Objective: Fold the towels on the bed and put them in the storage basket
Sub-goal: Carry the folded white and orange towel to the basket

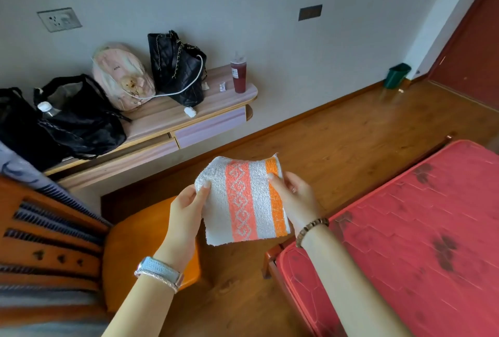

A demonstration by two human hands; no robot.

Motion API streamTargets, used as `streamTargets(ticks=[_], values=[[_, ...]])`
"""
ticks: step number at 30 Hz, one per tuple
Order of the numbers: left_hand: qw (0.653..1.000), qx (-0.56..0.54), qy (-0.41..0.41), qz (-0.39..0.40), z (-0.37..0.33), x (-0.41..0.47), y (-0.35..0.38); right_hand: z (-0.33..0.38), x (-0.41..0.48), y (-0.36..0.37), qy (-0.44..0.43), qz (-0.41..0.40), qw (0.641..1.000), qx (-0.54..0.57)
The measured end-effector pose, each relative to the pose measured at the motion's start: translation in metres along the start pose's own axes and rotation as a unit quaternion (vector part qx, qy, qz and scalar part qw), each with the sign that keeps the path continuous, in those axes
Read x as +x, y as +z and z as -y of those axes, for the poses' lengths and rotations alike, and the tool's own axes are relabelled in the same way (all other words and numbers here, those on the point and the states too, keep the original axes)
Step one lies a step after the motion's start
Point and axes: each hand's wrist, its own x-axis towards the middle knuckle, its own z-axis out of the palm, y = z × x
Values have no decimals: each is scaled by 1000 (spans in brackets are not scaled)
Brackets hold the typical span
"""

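Observation:
A small folded towel (244,199), white with a salmon patterned stripe and an orange stripe, hangs in the air above the wooden floor. My left hand (186,215) pinches its left edge with thumb on top. My right hand (293,196) pinches its right edge by the orange stripe. An orange basket (129,253) sits on the floor below my left hand, partly hidden by my arm. The bed (410,231) with a red mattress lies at the right, with no towels on the part in view.
A low wooden shelf (189,118) along the wall carries black bags (67,120), a pink backpack (121,74), a quilted black bag (175,66) and a bottle (239,74). A wooden chair back (48,242) stands at the left. A green bin (397,75) sits far right.

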Motion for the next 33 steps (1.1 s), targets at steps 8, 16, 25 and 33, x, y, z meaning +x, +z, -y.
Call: streamTargets(ticks=[8, 16, 25, 33], values=[[999, 0, -14, 31, -3, 58, 1, -1, 41, 21, 20, -21, 999, -15], [997, 4, -14, 70, -15, 119, 36, -4, 101, 18, 63, -66, 996, 6], [989, -4, -39, 145, -47, 212, 91, -3, 194, 5, 92, -120, 988, 36], [976, 23, -18, 215, -73, 279, 145, -1, 258, -16, 110, -156, 981, 44]])
